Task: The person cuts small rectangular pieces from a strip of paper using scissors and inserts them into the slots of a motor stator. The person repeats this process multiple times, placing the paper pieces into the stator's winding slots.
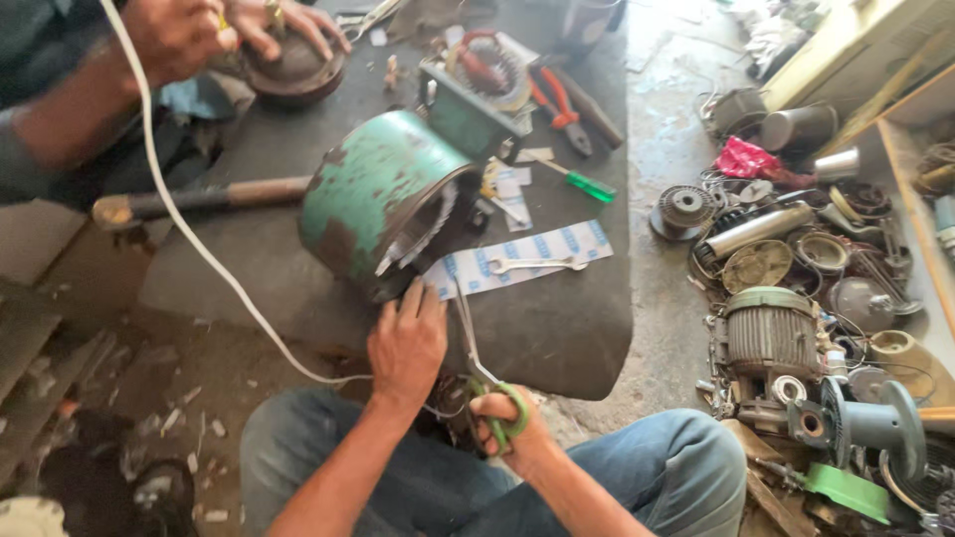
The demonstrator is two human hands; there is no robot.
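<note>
A worn green motor housing (pixel 383 194) lies on its side on a dark mat (pixel 557 328), its open end with white insulation paper facing me. My left hand (pixel 408 343) rests at the lower rim of that opening, fingers on the paper. My right hand (pixel 512 428) grips the green handles of long scissors (pixel 473 348), whose blades point up toward the housing. A strip of white paper with blue print (pixel 522 261) lies beside the housing with a wrench (pixel 537 265) on it.
Another person's hands (pixel 199 35) work on a round dark part at top left. A hammer (pixel 189 202), white cable (pixel 189 229), red pliers (pixel 559 99) and green screwdriver (pixel 587 184) lie around. Motor parts (pixel 796 298) crowd the floor at right.
</note>
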